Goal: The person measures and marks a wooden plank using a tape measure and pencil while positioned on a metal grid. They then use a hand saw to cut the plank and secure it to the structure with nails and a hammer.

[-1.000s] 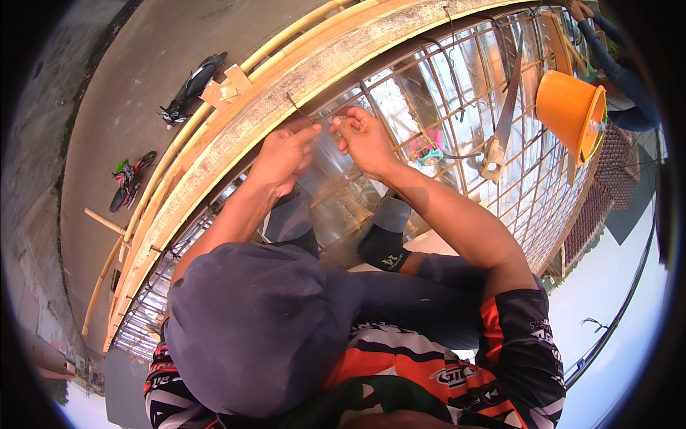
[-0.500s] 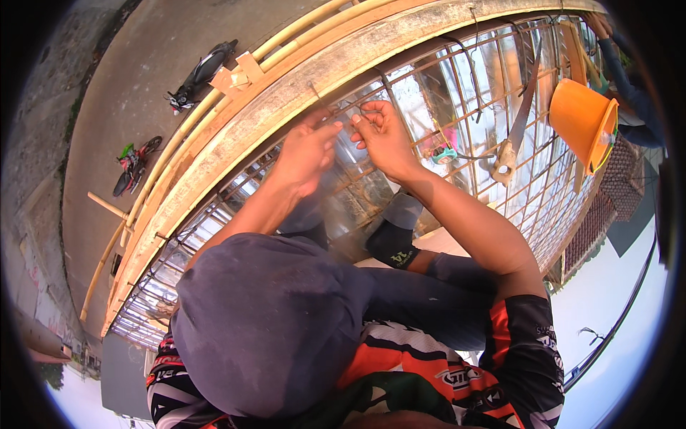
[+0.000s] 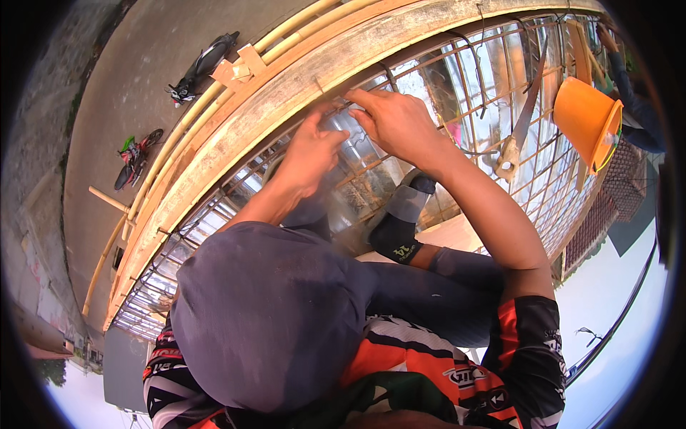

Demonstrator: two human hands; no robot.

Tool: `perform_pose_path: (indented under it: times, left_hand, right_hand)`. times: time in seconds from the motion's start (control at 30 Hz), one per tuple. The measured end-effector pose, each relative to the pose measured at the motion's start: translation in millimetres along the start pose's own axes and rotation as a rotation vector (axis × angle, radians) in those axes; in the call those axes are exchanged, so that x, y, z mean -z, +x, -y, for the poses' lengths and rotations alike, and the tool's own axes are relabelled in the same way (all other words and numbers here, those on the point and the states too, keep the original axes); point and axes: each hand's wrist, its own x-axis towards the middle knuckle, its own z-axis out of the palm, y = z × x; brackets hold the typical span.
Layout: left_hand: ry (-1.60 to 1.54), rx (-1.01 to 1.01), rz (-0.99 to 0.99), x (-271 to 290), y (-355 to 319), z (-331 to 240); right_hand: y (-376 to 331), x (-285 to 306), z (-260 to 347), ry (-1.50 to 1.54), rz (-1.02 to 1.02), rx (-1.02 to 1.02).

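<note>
Both my hands meet at the inner edge of a long wooden formwork board (image 3: 421, 27), above a rebar grid (image 3: 457, 107). My left hand (image 3: 309, 159) is closed, thumb and index finger together close to the board; what they pinch is too small and blurred to name. Just to its right, my right hand (image 3: 400, 123) is bent over with its fingertips pressed together at the board's edge. Whatever those fingers hold is hidden under the hand. A thin nail or wire end (image 3: 319, 86) stands up from the board by the fingertips.
A hand saw (image 3: 516, 139) with a wooden handle lies on the bars at right, near an orange bucket (image 3: 582, 118). Another person's arm (image 3: 620, 68) is at the far right. Bamboo poles (image 3: 300, 44) run outside the board, above a road with two parked motorcycles (image 3: 204, 68).
My right hand has turned over, knuckles up, and its fingertips have moved up and left to the board's edge. My left hand stays almost in place beside it.
</note>
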Motion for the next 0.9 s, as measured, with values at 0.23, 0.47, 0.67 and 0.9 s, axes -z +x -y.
perform_pose_path:
  times: [0.23,0.47,0.67,0.9]
  left_hand:
    - [0.080,-0.056,0.030,8,-3,-3]
    - [0.083,-0.105,-0.004,16,0,-13]
    - [0.180,-0.234,-0.056,9,5,-6]
    - [0.253,-0.303,-0.024,14,21,5]
  right_hand:
    - [-8,-6,5,0.041,0.056,0.141]
    - [-8,-2,26,-0.561,-0.125,0.543]
    - [-10,-8,31,-0.471,0.143,0.369]
    - [-44,-21,19,-0.334,0.190,0.161]
